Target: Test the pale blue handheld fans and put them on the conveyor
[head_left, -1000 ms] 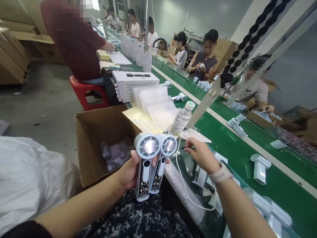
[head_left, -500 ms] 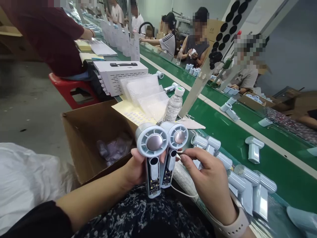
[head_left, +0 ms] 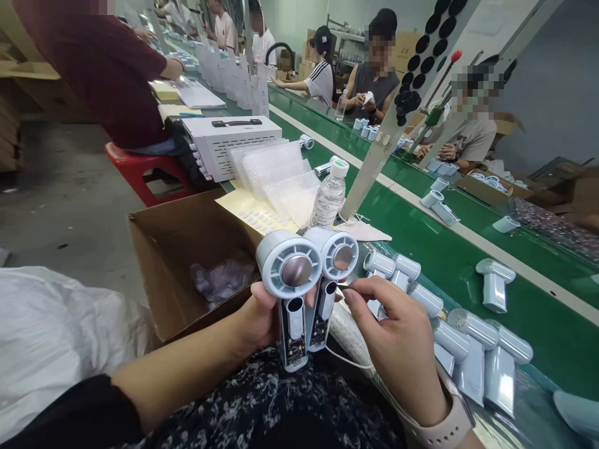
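Note:
Two pale blue handheld fans are gripped side by side in my left hand (head_left: 262, 312), upright, with their round heads on top. The nearer fan (head_left: 292, 299) has a ringed grille with a metallic disc, and its handle is open, baring a circuit board. Slightly behind it, the second fan (head_left: 325, 293) shows a similar bare board. My right hand (head_left: 395, 337) pinches a thin dark pointed piece (head_left: 344, 287) between thumb and forefinger, close to the second fan's handle. Its exact kind is too small to tell. My left fingers are mostly hidden behind the handles.
Several wrapped fans (head_left: 468, 349) lie on the green conveyor (head_left: 538, 305) at right. A water bottle (head_left: 329, 196), clear bags (head_left: 281, 171) and a sticker sheet (head_left: 253, 209) stand ahead. A cardboard box (head_left: 159, 274) is at left. Co-workers sit along the line.
The whole view has shifted slightly, with the background moving right. Both hands keep their hold, and the fans have turned a little. The right hand stays beside the second fan.

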### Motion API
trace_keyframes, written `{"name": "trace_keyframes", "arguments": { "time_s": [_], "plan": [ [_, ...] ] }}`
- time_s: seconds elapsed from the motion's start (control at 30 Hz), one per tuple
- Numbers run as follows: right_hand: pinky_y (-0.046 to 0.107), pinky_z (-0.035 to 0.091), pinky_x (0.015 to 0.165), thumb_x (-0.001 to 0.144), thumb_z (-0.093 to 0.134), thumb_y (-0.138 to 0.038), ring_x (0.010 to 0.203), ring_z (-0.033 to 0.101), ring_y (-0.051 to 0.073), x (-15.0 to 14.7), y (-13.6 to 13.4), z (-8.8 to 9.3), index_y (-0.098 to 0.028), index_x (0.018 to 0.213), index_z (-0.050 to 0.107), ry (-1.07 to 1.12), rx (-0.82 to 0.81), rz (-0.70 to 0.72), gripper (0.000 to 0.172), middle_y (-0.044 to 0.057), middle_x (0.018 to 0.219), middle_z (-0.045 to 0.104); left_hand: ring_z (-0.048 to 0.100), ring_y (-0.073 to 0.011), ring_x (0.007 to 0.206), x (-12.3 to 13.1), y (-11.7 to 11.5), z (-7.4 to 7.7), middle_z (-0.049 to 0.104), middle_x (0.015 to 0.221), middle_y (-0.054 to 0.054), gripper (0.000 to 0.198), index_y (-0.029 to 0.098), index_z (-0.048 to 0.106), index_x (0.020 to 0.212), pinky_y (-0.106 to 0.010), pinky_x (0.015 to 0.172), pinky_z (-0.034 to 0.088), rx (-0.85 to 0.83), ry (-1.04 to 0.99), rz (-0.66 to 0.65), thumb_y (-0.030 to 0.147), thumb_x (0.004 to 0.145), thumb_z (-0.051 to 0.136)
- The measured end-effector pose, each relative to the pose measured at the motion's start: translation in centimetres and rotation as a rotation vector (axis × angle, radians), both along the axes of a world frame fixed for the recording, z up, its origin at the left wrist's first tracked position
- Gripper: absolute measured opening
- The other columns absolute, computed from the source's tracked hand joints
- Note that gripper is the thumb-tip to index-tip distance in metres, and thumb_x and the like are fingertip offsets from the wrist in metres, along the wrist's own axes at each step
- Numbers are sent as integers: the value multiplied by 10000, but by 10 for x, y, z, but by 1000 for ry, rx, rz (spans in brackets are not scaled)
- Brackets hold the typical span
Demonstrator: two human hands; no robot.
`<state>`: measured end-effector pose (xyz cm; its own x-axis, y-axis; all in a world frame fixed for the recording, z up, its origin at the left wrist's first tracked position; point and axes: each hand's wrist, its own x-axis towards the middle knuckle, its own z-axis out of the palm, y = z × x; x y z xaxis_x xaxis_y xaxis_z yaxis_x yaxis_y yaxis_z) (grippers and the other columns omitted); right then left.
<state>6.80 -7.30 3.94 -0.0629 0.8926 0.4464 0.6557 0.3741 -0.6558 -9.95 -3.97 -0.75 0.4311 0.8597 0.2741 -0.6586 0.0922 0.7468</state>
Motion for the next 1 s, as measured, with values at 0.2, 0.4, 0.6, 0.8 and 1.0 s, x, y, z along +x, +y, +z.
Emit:
{"name": "trace_keyframes", "arguments": {
  "time_s": [0.2,0.4,0.6,0.8,1.0],
  "plan": [
    [218,460,596,903,611,-178,641,630,121,3,0,-1,-220,753,652,8,18,0,160,-41,697,689,527,-130,498,4,3,0,558,556,-17,719,136,656,688,-236,507,473,25,-7,-6,847,674,557],
    [236,437,608,929,586,-167,650,626,132,2,-1,-5,-195,769,639,-78,89,-24,170,-11,714,683,536,-138,505,2,1,-5,590,577,-23,676,141,670,703,-247,516,479,-3,16,-18,812,619,658],
    [306,384,596,975,509,-186,624,600,190,-5,-5,-14,-160,770,643,-337,222,-100,247,56,711,662,601,-184,599,0,-2,-11,647,658,-51,668,145,695,735,-266,542,506,-20,115,48,795,584,702],
    [311,393,579,965,478,-174,601,612,200,4,-6,-10,-154,754,640,-357,101,-19,267,58,689,660,573,-168,625,-2,1,-7,642,684,-50,617,168,757,781,-293,701,522,120,222,118,745,563,758],
    [278,407,579,895,536,-163,612,626,169,18,-2,2,-180,719,647,-216,-133,116,209,20,688,691,540,-151,572,-3,8,-11,630,643,-45,635,142,696,684,-287,651,493,113,221,-48,775,645,678]
  ]
}}
